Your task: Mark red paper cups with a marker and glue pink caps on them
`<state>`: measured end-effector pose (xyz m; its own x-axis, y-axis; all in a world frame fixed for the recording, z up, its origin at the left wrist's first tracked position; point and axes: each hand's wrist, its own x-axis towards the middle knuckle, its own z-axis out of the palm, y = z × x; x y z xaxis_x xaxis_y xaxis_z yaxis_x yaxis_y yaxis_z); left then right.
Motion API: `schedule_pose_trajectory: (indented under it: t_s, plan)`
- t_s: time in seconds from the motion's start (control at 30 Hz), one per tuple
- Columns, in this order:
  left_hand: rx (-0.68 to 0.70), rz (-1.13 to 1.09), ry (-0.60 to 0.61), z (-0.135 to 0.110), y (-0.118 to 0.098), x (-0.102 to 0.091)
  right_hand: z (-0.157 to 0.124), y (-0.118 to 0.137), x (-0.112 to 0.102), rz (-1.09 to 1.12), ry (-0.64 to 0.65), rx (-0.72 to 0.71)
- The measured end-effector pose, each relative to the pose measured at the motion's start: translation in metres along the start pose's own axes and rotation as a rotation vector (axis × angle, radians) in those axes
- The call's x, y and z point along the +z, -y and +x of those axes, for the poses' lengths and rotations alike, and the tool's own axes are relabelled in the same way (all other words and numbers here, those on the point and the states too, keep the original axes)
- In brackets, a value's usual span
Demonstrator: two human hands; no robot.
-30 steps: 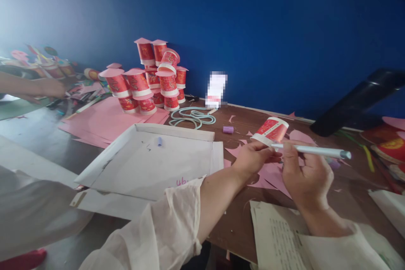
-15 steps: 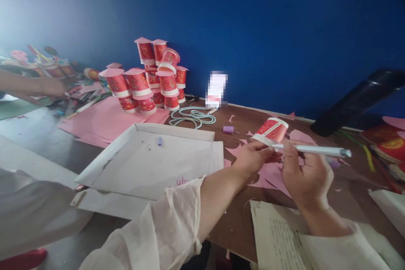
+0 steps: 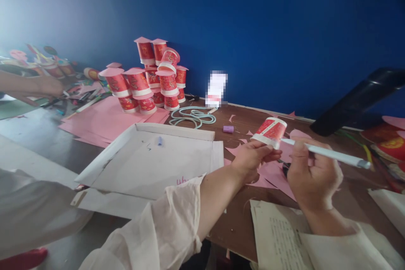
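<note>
My left hand [image 3: 253,157] pinches a small red-and-white paper cup [image 3: 271,131] by its rim, tilted on its side above pink paper scraps [image 3: 272,175]. My right hand [image 3: 311,177] is closed round a white pen [image 3: 329,154], whose tip touches the cup's rim. Both hands hover over the brown table [image 3: 240,219], right of a flat white cardboard tray [image 3: 148,160].
A pile of red cups with pink lids [image 3: 148,80] stands on pink sheets [image 3: 101,122] at the back. A coiled pale cord [image 3: 193,117], a purple cap [image 3: 228,129], printed paper [image 3: 278,236] and a black cylinder [image 3: 357,101] lie about. Another person's hand [image 3: 44,86] works at far left.
My right hand has shifted slightly right and down, and the pen now slants down to the right with its tip against the cup. The other person's hand moved a little.
</note>
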<state>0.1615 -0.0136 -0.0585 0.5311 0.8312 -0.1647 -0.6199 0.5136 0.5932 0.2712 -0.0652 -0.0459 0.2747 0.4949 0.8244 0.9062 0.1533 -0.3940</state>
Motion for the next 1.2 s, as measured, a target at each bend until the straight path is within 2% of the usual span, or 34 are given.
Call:
schedule_pose_trajectory:
  t_s: [0.23, 0.57, 1.2]
  plan:
    - [0.039, 0.03, 0.066, 0.006, 0.006, -0.004, -0.003, -0.006, 0.004, -0.005, 0.109, -0.07]
    - [0.065, 0.115, 0.069, 0.005, 0.006, -0.005, -0.002, -0.005, 0.004, 0.004, 0.09, -0.11]
    - [0.03, 0.253, -0.039, -0.006, -0.003, 0.004, -0.002, -0.003, 0.005, -0.036, 0.088, -0.13]
